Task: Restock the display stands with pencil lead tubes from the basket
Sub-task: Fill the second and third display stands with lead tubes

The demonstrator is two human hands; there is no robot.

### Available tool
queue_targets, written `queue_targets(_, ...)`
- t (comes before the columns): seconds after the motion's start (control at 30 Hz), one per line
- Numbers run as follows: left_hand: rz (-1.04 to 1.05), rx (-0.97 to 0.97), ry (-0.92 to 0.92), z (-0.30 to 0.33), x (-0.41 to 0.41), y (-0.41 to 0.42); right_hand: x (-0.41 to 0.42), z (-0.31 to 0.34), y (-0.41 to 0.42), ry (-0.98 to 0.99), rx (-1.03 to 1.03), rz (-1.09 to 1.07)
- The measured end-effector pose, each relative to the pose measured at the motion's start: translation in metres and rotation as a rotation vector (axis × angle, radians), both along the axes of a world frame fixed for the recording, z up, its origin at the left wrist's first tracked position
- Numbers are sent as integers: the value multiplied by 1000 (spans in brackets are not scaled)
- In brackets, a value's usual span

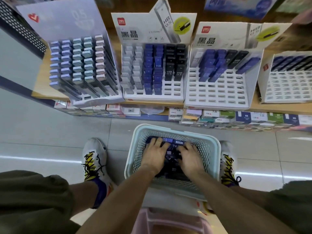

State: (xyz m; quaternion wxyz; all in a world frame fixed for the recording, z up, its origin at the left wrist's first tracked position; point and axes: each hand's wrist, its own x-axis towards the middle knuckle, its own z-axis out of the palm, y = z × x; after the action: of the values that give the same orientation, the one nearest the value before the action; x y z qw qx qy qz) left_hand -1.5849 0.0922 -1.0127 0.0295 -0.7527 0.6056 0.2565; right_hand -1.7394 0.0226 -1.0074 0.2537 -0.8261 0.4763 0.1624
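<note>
At six o'clock on the floor, both hands are reaching into the pale blue perforated plastic basket [133, 159], the left hand [156, 153] and right hand [190, 155] lying fingers-down on the heap of dark blue and black pencil lead tubes [172, 153]; whether either is gripping one I cannot tell. Gathering seems underway; next calls for lifting tubes toward the half-empty white cardboard display stand [217, 92] at one o'clock
</note>
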Motion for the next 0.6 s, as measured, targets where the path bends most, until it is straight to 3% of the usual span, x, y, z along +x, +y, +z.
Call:
queue_targets(0.2,0,56,19,1,2,-3,-3,1,0,20,11,84)
queue_targets(0.47,-143,88,-230,-5,18,-10,-6,-1,2,61,-19,174)
queue_targets(0.6,-117,16,-141,-4,21,-9,-8,7,5,11,66,154)
